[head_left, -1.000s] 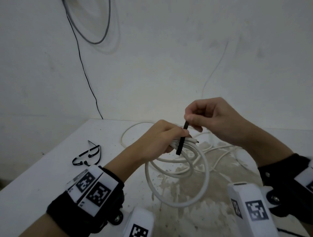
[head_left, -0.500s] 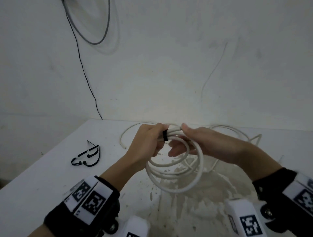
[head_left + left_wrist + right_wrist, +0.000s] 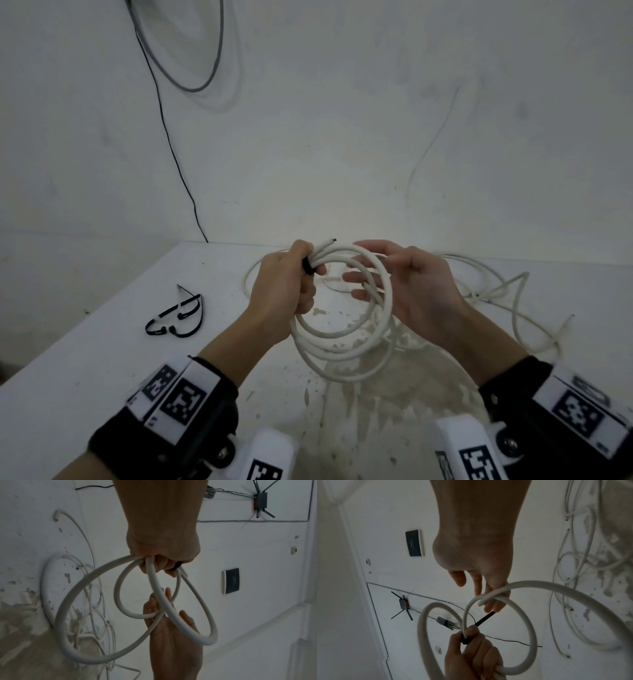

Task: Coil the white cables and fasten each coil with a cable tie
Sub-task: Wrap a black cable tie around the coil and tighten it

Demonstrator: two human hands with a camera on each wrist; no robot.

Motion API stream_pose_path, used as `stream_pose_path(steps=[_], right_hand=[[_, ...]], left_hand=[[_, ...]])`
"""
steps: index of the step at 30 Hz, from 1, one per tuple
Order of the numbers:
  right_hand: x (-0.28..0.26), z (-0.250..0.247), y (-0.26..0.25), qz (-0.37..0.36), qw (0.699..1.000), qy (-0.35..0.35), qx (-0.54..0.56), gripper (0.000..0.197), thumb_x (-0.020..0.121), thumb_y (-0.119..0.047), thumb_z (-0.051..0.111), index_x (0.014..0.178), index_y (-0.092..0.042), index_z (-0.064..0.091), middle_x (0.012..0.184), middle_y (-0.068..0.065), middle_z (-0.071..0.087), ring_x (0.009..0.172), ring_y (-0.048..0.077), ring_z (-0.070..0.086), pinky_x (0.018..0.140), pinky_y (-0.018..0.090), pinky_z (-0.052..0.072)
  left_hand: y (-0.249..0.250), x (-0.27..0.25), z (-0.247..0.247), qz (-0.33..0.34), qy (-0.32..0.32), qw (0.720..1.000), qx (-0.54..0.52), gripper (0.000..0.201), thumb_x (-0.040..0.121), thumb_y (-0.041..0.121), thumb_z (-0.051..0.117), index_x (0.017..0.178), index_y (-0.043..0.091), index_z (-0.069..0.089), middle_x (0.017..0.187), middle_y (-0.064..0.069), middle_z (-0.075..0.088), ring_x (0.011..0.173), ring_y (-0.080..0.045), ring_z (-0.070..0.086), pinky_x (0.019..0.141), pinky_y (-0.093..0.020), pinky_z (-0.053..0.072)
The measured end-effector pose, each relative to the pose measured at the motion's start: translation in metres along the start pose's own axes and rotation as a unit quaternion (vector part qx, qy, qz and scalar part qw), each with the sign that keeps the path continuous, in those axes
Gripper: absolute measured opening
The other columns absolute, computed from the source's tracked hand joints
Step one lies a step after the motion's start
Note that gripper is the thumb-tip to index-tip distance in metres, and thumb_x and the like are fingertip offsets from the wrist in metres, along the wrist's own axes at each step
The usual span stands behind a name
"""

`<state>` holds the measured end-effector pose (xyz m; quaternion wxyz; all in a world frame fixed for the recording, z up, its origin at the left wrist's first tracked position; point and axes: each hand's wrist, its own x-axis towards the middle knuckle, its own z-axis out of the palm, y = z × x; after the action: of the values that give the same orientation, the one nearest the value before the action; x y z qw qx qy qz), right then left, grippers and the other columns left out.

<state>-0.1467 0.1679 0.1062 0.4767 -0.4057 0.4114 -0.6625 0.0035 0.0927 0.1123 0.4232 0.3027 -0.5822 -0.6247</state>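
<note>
Spare black ties (image 3: 176, 318) lie on the white surface (image 3: 102, 342) at left. We see the left hand (image 3: 281, 294) clamped on the coiled white cable (image 3: 342, 329), held above the surface, at its black cable tie (image 3: 307, 267); the right hand (image 3: 411, 291), fingers loosely apart, touches the coil.

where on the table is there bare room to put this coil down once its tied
Free: the left part of the table, between the spare black cable ties and the near edge, and the strip between those ties and the left hand. Crowded: the right side, where loose white cable sprawls behind the right hand. The coil hangs over stained middle.
</note>
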Motion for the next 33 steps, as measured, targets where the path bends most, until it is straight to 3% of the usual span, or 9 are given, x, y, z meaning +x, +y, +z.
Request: stream_pose_path(steps=[5,10,12,14,18,21,24,29,33], right_hand=[[0.007,-0.012,0.017,-0.036,0.977,0.176,-0.112,0.036,0.060,-0.011,0.048,0.094,-0.013,0.061,0.085,0.002,0.064,0.091,0.017,0.059,0.084,0.032,0.044],[-0.002,-0.011,0.038,-0.094,0.873,0.396,-0.267,0.027,0.081,-0.003,0.056,0.103,-0.018,0.048,0.104,0.001,0.050,0.091,0.013,0.048,0.070,0.022,0.035],[-0.010,-0.003,0.042,-0.119,0.867,0.390,-0.286,0.017,0.080,-0.002,0.057,0.088,-0.015,0.050,0.090,0.003,0.051,0.084,0.018,0.049,0.068,0.024,0.037],[-0.015,0.013,0.043,-0.017,0.911,0.308,-0.275,0.005,0.086,-0.011,0.058,0.085,-0.009,0.053,0.077,0.006,0.056,0.071,0.021,0.052,0.057,0.025,0.040],[-0.008,0.037,0.045,0.239,0.959,0.147,-0.032,0.033,0.097,-0.040,0.046,0.105,-0.009,0.042,0.114,0.023,0.056,0.090,0.032,0.064,0.069,0.038,0.056],[0.007,0.043,0.046,0.189,0.960,0.148,0.143,0.037,0.101,-0.029,0.041,0.124,-0.001,0.040,0.122,0.027,0.054,0.100,0.037,0.062,0.077,0.045,0.055],[0.015,0.044,0.037,0.093,0.945,0.211,0.231,0.030,0.100,-0.017,0.042,0.121,0.004,0.045,0.100,0.023,0.060,0.083,0.031,0.065,0.069,0.040,0.055],[0.001,0.051,0.025,0.023,0.975,0.211,0.065,0.041,0.082,-0.056,0.053,0.100,-0.019,0.056,0.096,0.010,0.055,0.098,0.027,0.062,0.083,0.043,0.054],[-0.005,0.060,0.036,0.014,0.970,0.206,-0.131,0.082,0.054,-0.074,0.053,0.117,-0.022,0.045,0.107,-0.005,0.056,0.104,0.016,0.058,0.090,0.036,0.047]], left_hand=[[0.005,0.009,-0.006,0.007,0.075,0.994,-0.074,0.033,0.090,0.017,0.039,0.059,0.008,0.046,0.039,0.005,0.023,0.033,-0.009,0.015,0.036,-0.016,0.015],[0.011,0.021,-0.006,0.039,0.206,0.974,-0.089,0.037,0.094,0.024,0.039,0.062,0.009,0.050,0.038,0.007,0.030,0.031,-0.008,0.023,0.038,-0.021,0.025],[0.013,0.025,-0.003,0.060,0.247,0.963,-0.088,0.042,0.097,0.033,0.038,0.063,0.011,0.052,0.046,0.004,0.034,0.032,-0.008,0.026,0.042,-0.023,0.029],[0.015,0.027,0.001,0.074,0.266,0.955,-0.106,0.045,0.098,0.039,0.039,0.065,0.012,0.053,0.051,0.002,0.036,0.033,-0.008,0.028,0.043,-0.024,0.032],[0.019,0.024,0.013,0.067,0.259,0.949,-0.169,0.042,0.097,0.043,0.043,0.070,0.011,0.052,0.038,0.010,0.034,0.030,-0.006,0.029,0.040,-0.022,0.033],[0.018,0.018,0.016,0.044,0.248,0.945,-0.209,0.039,0.097,0.040,0.045,0.072,0.011,0.053,0.036,0.010,0.032,0.031,-0.006,0.028,0.036,-0.019,0.032],[0.010,0.014,0.011,0.056,0.256,0.951,-0.167,0.039,0.097,0.040,0.045,0.073,0.010,0.053,0.037,0.009,0.033,0.030,-0.006,0.029,0.038,-0.022,0.034],[-0.007,0.012,-0.002,0.122,0.284,0.951,0.008,0.042,0.095,0.040,0.046,0.079,0.003,0.055,0.054,-0.001,0.042,0.046,-0.019,0.043,0.045,-0.027,0.042],[-0.015,0.003,0.001,0.105,0.226,0.968,-0.023,0.039,0.095,0.038,0.047,0.078,0.004,0.056,0.048,-0.001,0.035,0.041,-0.015,0.033,0.040,-0.025,0.036]])
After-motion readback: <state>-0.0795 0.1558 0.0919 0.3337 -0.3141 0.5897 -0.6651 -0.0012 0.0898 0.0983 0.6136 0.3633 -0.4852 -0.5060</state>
